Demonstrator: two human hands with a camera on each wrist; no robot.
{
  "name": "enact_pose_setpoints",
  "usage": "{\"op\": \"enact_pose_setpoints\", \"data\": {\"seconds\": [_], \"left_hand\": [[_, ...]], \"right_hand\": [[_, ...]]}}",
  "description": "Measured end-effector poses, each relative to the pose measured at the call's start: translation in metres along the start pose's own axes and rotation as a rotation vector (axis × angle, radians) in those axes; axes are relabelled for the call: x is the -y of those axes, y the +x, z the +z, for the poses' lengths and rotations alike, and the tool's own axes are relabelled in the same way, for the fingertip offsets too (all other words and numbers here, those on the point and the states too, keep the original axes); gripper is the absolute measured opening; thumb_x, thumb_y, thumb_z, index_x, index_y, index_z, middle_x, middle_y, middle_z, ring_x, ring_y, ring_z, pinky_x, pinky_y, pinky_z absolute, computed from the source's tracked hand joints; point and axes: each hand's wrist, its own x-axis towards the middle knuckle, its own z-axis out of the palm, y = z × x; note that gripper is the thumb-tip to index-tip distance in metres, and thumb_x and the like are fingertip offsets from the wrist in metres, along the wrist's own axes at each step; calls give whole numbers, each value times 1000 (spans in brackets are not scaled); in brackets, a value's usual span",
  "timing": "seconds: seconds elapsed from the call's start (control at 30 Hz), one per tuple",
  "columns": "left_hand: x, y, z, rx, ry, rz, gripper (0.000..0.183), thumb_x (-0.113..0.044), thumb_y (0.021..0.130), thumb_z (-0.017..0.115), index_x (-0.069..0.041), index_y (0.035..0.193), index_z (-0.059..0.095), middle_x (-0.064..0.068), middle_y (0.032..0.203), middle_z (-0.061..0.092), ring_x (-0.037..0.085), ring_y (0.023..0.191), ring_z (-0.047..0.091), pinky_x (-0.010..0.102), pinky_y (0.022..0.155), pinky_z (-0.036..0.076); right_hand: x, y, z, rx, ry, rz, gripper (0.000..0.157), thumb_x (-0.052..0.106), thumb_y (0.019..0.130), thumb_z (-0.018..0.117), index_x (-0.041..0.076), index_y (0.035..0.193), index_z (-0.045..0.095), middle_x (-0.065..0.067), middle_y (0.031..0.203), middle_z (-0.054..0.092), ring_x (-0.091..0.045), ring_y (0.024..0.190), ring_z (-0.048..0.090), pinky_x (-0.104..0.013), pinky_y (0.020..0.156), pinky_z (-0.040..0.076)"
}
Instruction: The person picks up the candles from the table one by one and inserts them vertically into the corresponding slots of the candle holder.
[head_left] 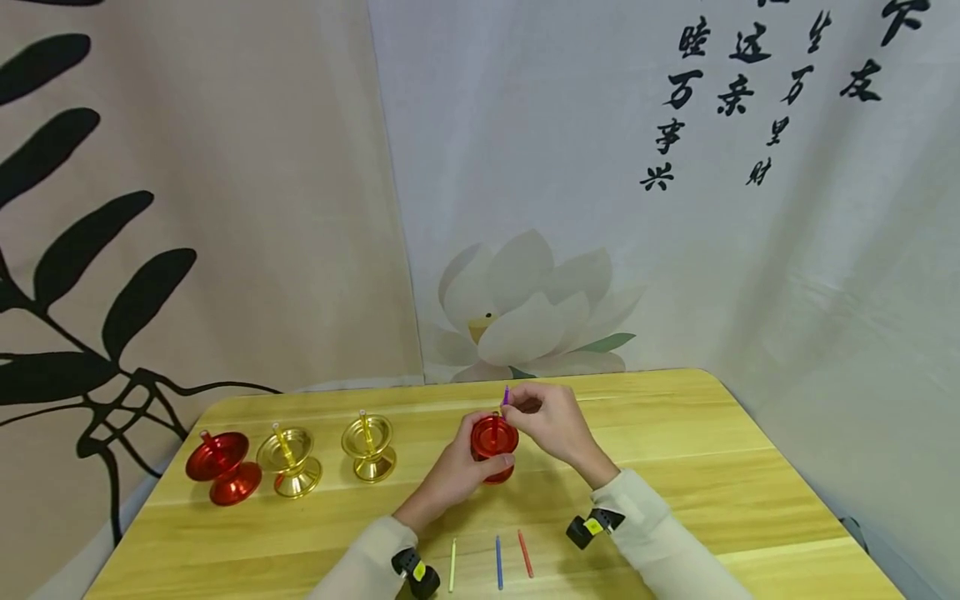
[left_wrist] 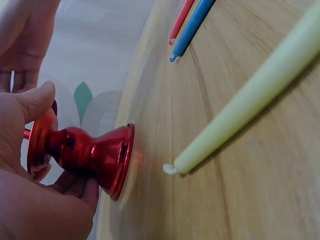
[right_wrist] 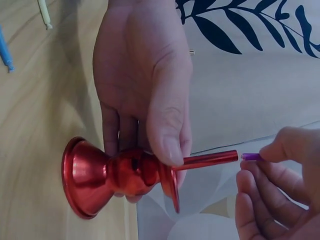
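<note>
My left hand (head_left: 457, 468) grips a red metal candle holder (head_left: 495, 442) round its dish and stem, thumb over the dish. In the right wrist view a thin red tube (right_wrist: 210, 160) rises from the dish. My right hand (head_left: 551, 419) pinches a slim purple candle (right_wrist: 251, 157) between thumb and forefinger, its end lined up right at the tube's tip. Most of that candle is hidden by the fingers in the right wrist view. In the left wrist view the holder's flared base (left_wrist: 120, 162) stands close over the wooden table (left_wrist: 250, 200).
Towards the table's front lie a pale yellow candle (head_left: 452, 567), a blue candle (head_left: 499, 563) and a red candle (head_left: 525, 554). On the left stand another red holder (head_left: 234, 483) and two gold holders, one farther left (head_left: 297, 479), one nearer (head_left: 372, 462). A printed curtain (head_left: 525, 167) hangs behind.
</note>
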Motion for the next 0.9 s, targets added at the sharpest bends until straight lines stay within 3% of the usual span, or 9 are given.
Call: {"op": "enact_pose_setpoints", "data": {"seconds": [0.9], "left_hand": [[0, 2, 3, 13, 38, -35, 76, -22, 103, 81, -6, 162, 36, 19, 149, 59, 38, 136, 61, 57, 113, 52]], "right_hand": [[-4, 2, 6, 7, -49, -104, 6, 2, 98, 79, 2, 102, 83, -5, 95, 82, -20, 83, 80, -30, 74, 65]]}}
